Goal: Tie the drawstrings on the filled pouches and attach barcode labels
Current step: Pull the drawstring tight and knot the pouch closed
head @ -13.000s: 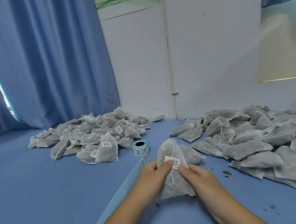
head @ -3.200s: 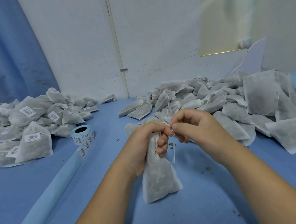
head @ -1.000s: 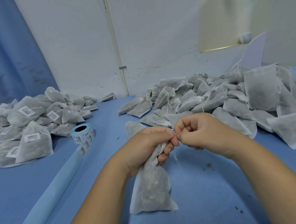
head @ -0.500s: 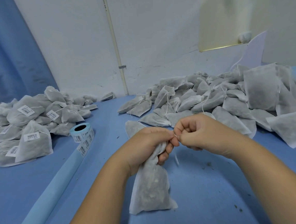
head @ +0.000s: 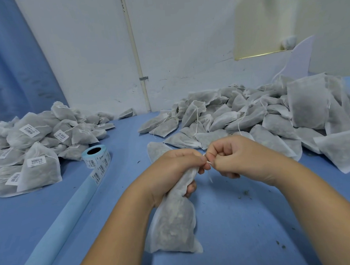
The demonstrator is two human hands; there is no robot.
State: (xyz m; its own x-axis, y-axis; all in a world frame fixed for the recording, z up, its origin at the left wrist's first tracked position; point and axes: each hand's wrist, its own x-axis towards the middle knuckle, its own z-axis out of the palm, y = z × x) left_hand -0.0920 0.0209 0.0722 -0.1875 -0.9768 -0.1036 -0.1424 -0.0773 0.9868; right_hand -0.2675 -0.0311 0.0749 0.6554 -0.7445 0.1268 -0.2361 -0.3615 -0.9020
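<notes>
Your left hand [head: 172,173] is gripping one soft, gauzy white pouch [head: 172,223] by its gathered neck, while your right hand [head: 232,155] is pinching its thin drawstring [head: 209,171].

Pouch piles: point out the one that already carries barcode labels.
The left pile, beside the label roll: white barcode stickers show on its pouches. The right pile shows none.

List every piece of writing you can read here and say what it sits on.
White labels on the left pile of pouches: barcodes with a short printed line, too blurred to read.
Label roll and its loose strip: barcodes with small print, too small to read.
Held pouch and right pile of pouches: no label or print visible.
Nothing can be quoted.
</notes>
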